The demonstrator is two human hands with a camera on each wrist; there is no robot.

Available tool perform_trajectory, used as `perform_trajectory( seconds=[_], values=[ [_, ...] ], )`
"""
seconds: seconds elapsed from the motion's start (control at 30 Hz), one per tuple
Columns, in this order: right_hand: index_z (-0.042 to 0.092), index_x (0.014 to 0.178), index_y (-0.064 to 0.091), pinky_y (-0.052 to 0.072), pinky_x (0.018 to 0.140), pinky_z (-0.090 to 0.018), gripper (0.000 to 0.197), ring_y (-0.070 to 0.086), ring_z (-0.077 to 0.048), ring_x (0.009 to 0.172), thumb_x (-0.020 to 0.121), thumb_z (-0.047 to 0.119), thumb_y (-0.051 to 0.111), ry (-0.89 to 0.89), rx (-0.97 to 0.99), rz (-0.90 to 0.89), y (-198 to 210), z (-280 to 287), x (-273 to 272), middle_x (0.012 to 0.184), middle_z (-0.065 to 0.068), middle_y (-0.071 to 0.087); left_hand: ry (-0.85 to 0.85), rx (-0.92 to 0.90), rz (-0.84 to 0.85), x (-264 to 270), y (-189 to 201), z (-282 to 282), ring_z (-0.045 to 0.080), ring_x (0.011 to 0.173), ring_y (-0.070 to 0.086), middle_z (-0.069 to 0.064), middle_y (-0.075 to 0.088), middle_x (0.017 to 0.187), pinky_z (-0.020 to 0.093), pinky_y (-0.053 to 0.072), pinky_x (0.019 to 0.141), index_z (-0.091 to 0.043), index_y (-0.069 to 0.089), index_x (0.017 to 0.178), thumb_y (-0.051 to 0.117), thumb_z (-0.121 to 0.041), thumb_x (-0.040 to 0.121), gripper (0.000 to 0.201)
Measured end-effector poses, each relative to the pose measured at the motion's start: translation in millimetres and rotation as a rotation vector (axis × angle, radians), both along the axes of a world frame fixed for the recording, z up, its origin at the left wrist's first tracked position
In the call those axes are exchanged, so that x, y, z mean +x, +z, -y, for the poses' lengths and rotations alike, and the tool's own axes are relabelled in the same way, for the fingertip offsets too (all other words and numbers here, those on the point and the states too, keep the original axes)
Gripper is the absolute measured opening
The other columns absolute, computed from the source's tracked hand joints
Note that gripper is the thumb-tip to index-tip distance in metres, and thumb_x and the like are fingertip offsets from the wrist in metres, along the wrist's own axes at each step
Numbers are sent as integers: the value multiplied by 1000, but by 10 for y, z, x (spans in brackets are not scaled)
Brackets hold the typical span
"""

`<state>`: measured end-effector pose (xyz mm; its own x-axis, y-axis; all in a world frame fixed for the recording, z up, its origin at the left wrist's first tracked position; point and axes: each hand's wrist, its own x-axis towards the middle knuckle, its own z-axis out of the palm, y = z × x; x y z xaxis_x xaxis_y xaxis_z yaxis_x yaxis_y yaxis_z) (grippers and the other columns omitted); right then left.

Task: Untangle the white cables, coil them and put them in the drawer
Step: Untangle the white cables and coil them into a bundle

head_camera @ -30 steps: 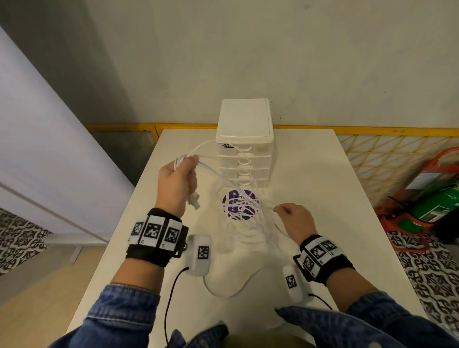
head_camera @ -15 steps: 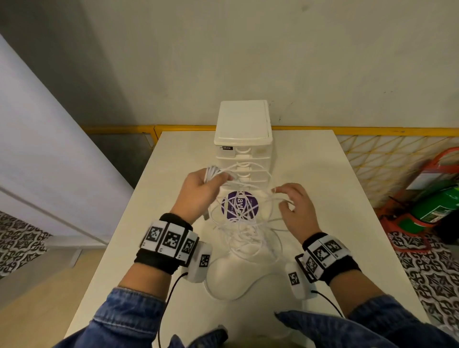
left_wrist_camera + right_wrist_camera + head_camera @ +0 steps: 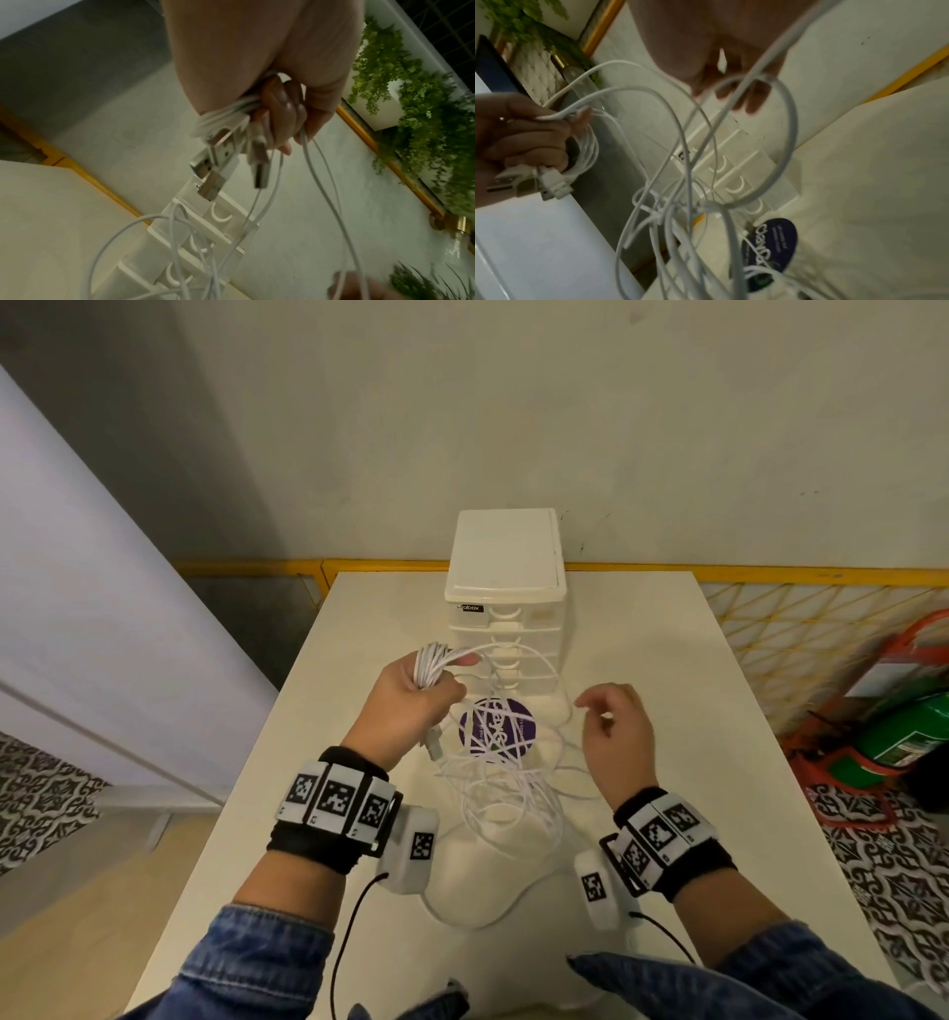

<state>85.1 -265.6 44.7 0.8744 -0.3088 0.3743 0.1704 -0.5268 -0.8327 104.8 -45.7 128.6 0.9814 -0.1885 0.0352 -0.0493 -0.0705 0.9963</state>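
Note:
My left hand (image 3: 418, 698) is raised in front of the drawer unit (image 3: 506, 588) and grips a coiled bundle of white cable (image 3: 431, 662). In the left wrist view, USB plugs (image 3: 213, 176) stick out below its curled fingers (image 3: 277, 121). A strand arcs from the bundle across the drawer fronts to my right hand (image 3: 598, 711), which pinches it between thumb and curled fingers (image 3: 746, 101). The rest of the white cables hang as a loose tangle (image 3: 506, 788) down to the table (image 3: 693, 685). All the drawers I can see look closed.
A round purple sticker (image 3: 495, 729) lies on the table under the tangle. One long cable loop (image 3: 477, 919) trails to the near edge. A yellow lattice fence (image 3: 801, 618) and a green extinguisher (image 3: 909, 737) stand to the right, a white panel (image 3: 77, 608) to the left.
My left hand moved right toward the drawer unit with a thicker bundle. My right hand lifted off the table and rose with a strand, pulling the tangle up.

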Motion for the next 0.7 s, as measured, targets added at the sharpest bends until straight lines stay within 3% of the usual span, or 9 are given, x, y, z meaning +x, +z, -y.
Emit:
perform_trajectory(
  seconds=[0.07,0.17,0.23,0.33,0.4,0.5,0.6,0.7],
  values=[
    [17,68,55,37,58,-13,32,51,-3,64,73,-11,42,64,92,168,157,-46,-57,69,10,55,-101,30,-19,-17,4,25,13,49,31,-2,36,55,25,28,48,-22,70,100,58,-9,72,33],
    [20,66,66,48,59,-19,38,60,-6,62,74,-7,41,327,132,117,274,-211,-83,63,12,63,-215,47,-68,-45,-29,109,10,48,30,-5,37,56,20,28,46,-15,67,109,58,-5,69,42],
    [26,86,73,53,74,-21,39,67,-6,77,83,-4,48,379,82,-15,219,-306,-64,80,10,71,-250,32,-79,-64,-21,139,7,47,31,-7,38,55,16,30,46,-10,64,112,57,-2,68,46],
    [20,111,68,46,86,-15,25,64,-6,96,88,15,60,416,-59,-280,103,-381,-41,108,4,69,-307,-5,-80,-93,29,130,5,47,32,-4,34,56,12,33,47,-10,63,110,55,2,67,45],
    [21,126,59,41,90,-15,45,58,-13,109,83,26,69,511,-190,-396,5,-434,-35,123,2,60,-328,-26,-66,-103,71,109,4,47,33,-2,34,57,11,35,48,-5,61,114,53,4,68,47],
    [25,141,38,41,100,-32,78,47,-21,120,73,35,76,598,-492,-454,-129,-511,-48,135,-3,46,-284,-22,-31,-54,68,43,9,49,31,1,33,58,17,31,47,5,59,114,57,1,65,50],
    [29,141,31,45,93,-36,73,52,-24,112,79,29,70,506,-679,-490,-206,-469,-66,125,-3,51,-169,-39,-22,18,24,-93,10,49,32,-4,39,57,21,28,46,11,59,95,65,-12,55,47],
    [28,125,54,44,79,-27,42,57,-16,88,84,24,64,421,-477,-351,-238,-293,-51,98,4,60,-33,-120,-35,62,-8,-234,8,46,35,-6,42,56,17,32,44,-4,64,102,56,-1,64,39]
  ],
)
